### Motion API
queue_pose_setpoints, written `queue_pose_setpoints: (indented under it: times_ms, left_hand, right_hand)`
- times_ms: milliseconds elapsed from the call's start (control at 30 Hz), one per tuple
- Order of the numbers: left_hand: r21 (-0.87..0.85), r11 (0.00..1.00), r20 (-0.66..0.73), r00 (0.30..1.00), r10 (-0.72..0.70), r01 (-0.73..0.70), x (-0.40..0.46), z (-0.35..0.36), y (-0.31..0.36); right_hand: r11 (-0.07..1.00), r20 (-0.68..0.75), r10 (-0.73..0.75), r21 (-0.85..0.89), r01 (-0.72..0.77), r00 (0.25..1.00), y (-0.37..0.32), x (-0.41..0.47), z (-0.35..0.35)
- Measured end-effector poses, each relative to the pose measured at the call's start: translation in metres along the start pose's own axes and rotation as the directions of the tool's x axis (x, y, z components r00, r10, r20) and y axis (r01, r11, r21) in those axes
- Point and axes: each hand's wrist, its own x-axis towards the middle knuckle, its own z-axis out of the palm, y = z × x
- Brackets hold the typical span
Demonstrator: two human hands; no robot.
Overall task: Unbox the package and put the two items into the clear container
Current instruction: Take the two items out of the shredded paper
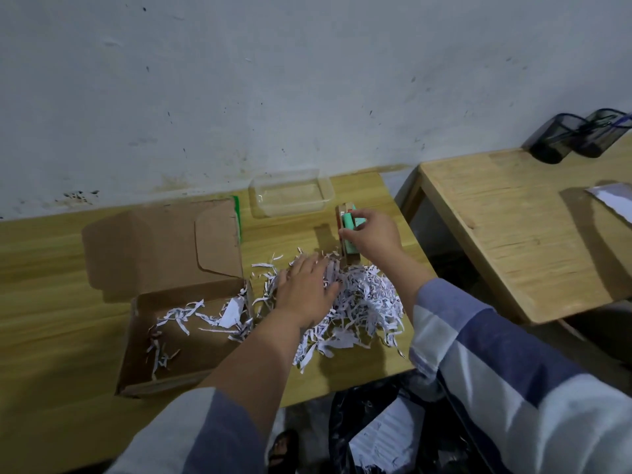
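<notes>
An open cardboard box lies on the wooden table, its lid folded back and a few paper shreds inside. To its right spreads a heap of white shredded paper. My left hand rests flat on that heap with fingers spread. Beyond the heap, my right hand grips a green cylinder-shaped item held against a brown block-shaped item that stands on the table. The clear container sits empty by the wall, just left of and behind the right hand.
A second wooden table stands to the right across a gap, with two dark pen holders and a clipboard with paper. A black bag with papers lies on the floor below.
</notes>
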Motion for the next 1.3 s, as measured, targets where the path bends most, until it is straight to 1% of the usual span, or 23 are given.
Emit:
queue_pose_setpoints:
  times_ms: [67,133,200,300,367,433,500,533,567,633,700,733,800,867,900,1033,1100,1200,1267,1300]
  left_hand:
    - [0.071,0.997,0.082,0.997,0.011,-0.016,0.007,0.004,-0.003]
    - [0.129,0.991,0.154,0.988,0.016,-0.036,0.011,0.009,-0.004]
    - [0.164,0.985,0.182,0.983,0.016,-0.047,0.014,0.012,-0.006]
    - [0.165,0.985,0.154,0.988,0.023,-0.049,0.014,0.017,-0.010]
    - [0.145,0.988,0.128,0.991,0.031,-0.050,0.014,0.018,-0.011]
    - [0.142,0.989,0.132,0.991,0.030,-0.049,0.013,0.015,-0.010]
    - [0.156,0.987,0.157,0.987,0.019,-0.043,0.012,0.010,-0.007]
    - [0.147,0.988,0.144,0.990,0.015,-0.037,0.012,0.010,-0.006]
    - [0.128,0.991,0.101,0.995,0.021,-0.034,0.012,0.009,-0.006]
    - [0.091,0.995,-0.003,0.999,0.038,-0.037,0.014,0.010,-0.006]
    - [0.081,0.996,-0.033,0.999,0.042,-0.040,0.019,0.010,-0.006]
    - [0.089,0.996,-0.018,0.999,0.032,-0.030,0.021,0.009,-0.005]
    - [0.103,0.995,0.045,0.999,-0.009,0.004,0.026,0.009,-0.003]
    - [0.102,0.994,0.104,0.994,-0.041,0.031,0.026,0.010,-0.001]
    - [0.106,0.994,0.112,0.993,-0.047,0.035,0.024,0.012,0.000]
    - [0.126,0.992,0.077,0.997,-0.015,0.005,0.010,0.017,0.005]
    - [0.132,0.991,0.067,0.998,0.006,-0.015,0.003,0.015,0.007]
    - [0.125,0.992,-0.017,1.000,0.021,-0.019,-0.007,0.011,0.004]
    - [0.134,0.991,-0.080,0.997,-0.010,0.021,-0.017,0.009,-0.002]
    - [0.133,0.990,-0.088,0.995,-0.045,0.056,-0.022,0.010,-0.007]
  right_hand:
    - [0.977,0.027,-0.007,-0.215,0.013,1.000,-0.003,0.018,0.009]
    - [0.935,0.057,0.005,-0.353,0.015,0.998,-0.005,0.035,0.021]
    - [0.905,0.067,0.017,-0.426,0.013,0.998,-0.007,0.049,0.033]
    - [0.867,0.060,0.015,-0.498,0.017,0.998,-0.007,0.063,0.046]
    - [0.867,0.047,0.008,-0.497,0.016,0.999,-0.006,0.067,0.052]
    - [0.877,0.058,0.000,-0.479,0.028,0.998,-0.005,0.067,0.053]
    - [0.904,0.059,-0.029,-0.424,0.052,0.998,-0.003,0.062,0.050]
    - [0.919,0.042,-0.056,-0.388,0.068,0.998,-0.001,0.057,0.047]
    - [0.925,0.008,-0.086,-0.372,0.083,0.996,0.003,0.051,0.043]
    - [0.907,-0.081,-0.134,-0.411,0.090,0.988,0.016,0.036,0.032]
    - [0.874,-0.119,-0.154,-0.479,0.079,0.981,0.037,0.021,0.022]
    - [0.861,-0.104,-0.151,-0.503,0.079,0.983,0.048,0.014,0.018]
    - [0.848,-0.006,-0.121,-0.520,0.100,0.993,0.072,0.007,0.014]
    - [0.857,0.100,-0.067,-0.503,0.109,0.993,0.090,0.001,0.014]
    - [0.866,0.130,-0.066,-0.486,0.121,0.989,0.097,-0.003,0.016]
    - [0.884,0.191,-0.194,-0.390,0.256,0.962,0.101,-0.027,0.025]
    - [0.894,0.194,-0.235,-0.341,0.290,0.953,0.098,-0.036,0.025]
    - [0.901,0.143,-0.251,-0.327,0.285,0.957,0.097,-0.047,0.014]
    - [0.890,0.165,-0.225,-0.365,0.272,0.960,0.101,-0.057,0.004]
    - [0.884,0.193,-0.205,-0.383,0.266,0.960,0.106,-0.063,0.001]
